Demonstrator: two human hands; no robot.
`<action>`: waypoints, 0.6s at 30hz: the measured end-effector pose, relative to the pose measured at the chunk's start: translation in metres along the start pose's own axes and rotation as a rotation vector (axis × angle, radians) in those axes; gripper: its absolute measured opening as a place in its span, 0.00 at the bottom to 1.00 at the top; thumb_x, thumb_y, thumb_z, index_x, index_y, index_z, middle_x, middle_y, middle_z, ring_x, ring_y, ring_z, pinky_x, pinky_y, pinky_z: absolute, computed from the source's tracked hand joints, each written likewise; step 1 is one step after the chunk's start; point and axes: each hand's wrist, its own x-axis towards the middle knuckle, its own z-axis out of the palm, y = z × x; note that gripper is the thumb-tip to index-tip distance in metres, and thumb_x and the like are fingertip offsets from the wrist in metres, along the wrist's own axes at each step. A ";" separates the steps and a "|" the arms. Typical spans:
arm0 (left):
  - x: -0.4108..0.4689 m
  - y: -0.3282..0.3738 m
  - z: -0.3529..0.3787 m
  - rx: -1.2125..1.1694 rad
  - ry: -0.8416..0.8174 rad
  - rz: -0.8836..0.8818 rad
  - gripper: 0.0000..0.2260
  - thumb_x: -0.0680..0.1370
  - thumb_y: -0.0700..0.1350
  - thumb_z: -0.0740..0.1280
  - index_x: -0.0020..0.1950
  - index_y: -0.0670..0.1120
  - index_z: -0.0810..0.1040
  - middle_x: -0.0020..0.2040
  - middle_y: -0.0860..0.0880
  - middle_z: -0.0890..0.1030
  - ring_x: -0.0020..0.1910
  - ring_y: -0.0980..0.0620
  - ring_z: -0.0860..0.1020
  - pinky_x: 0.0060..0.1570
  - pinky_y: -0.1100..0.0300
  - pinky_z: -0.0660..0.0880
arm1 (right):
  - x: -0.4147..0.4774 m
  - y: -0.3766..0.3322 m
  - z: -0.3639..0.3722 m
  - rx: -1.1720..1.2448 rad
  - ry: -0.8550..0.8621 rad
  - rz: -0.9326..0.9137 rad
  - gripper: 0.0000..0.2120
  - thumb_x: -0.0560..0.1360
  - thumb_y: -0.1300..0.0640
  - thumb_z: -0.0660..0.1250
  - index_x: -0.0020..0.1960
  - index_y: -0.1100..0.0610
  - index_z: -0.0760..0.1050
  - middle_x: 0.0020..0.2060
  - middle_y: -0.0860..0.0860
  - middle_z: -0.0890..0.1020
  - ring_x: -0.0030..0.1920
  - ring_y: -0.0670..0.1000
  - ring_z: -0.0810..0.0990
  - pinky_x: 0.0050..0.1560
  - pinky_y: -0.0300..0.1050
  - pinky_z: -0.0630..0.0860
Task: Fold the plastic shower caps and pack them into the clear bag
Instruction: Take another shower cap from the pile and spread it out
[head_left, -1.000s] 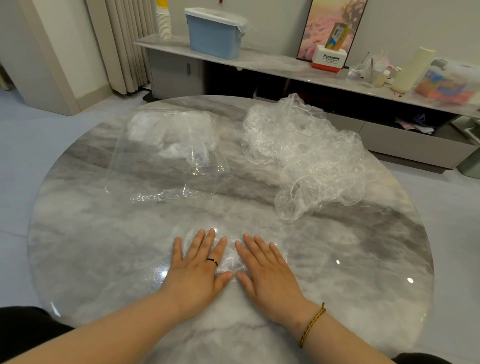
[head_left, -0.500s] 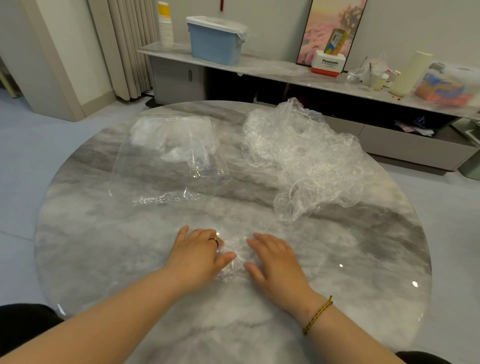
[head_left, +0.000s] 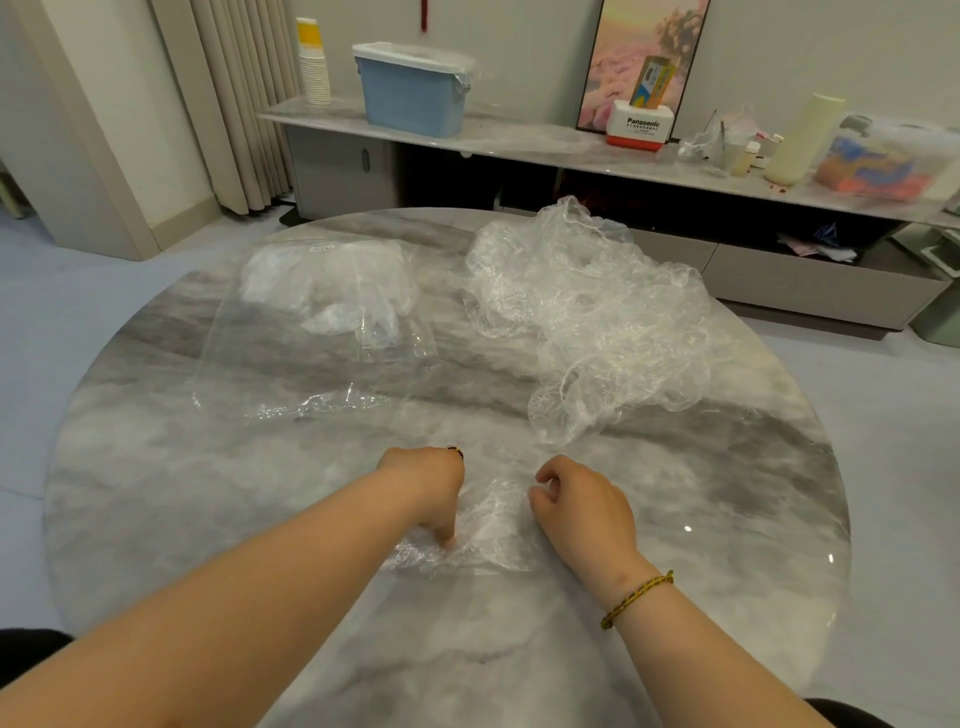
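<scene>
A folded clear shower cap (head_left: 488, 525) lies on the round marble table (head_left: 208, 519) between my hands. My left hand (head_left: 428, 483) has its fingers curled over the cap's left side and its thumb presses down on the plastic. My right hand (head_left: 582, 506) grips the cap's right edge with curled fingers. A loose heap of shower caps (head_left: 592, 317) sits at the back right of the table. The clear bag (head_left: 317, 332) lies flat at the back left, with several folded caps (head_left: 332, 286) inside its far end.
Behind the table runs a low marble shelf (head_left: 519, 140) with a blue bin (head_left: 415, 88), stacked paper cups (head_left: 314, 67), a Panasonic box (head_left: 641, 124) and assorted clutter. Curtains (head_left: 239, 93) hang at the back left.
Both hands went from lying flat on the cap to curling their fingers around it. The cap is now bunched narrower between them.
</scene>
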 end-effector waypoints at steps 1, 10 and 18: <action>-0.001 -0.001 -0.001 -0.025 -0.007 -0.011 0.25 0.71 0.52 0.72 0.63 0.43 0.67 0.57 0.48 0.75 0.58 0.47 0.75 0.53 0.57 0.70 | 0.001 0.000 -0.002 0.045 0.016 0.009 0.12 0.78 0.54 0.59 0.60 0.54 0.72 0.48 0.48 0.77 0.51 0.49 0.75 0.46 0.39 0.67; -0.015 -0.040 0.018 -0.899 0.119 -0.040 0.19 0.68 0.42 0.75 0.32 0.44 0.64 0.31 0.49 0.67 0.29 0.53 0.66 0.24 0.68 0.65 | -0.006 -0.015 -0.025 0.430 -0.353 0.088 0.14 0.75 0.54 0.64 0.32 0.54 0.67 0.29 0.46 0.71 0.28 0.44 0.67 0.29 0.36 0.65; -0.041 -0.040 0.018 -1.285 0.284 0.161 0.09 0.69 0.33 0.72 0.34 0.44 0.77 0.22 0.57 0.76 0.24 0.67 0.74 0.28 0.77 0.68 | -0.024 -0.039 -0.018 1.132 -0.511 0.228 0.07 0.75 0.65 0.65 0.40 0.59 0.70 0.32 0.51 0.72 0.21 0.44 0.74 0.18 0.34 0.67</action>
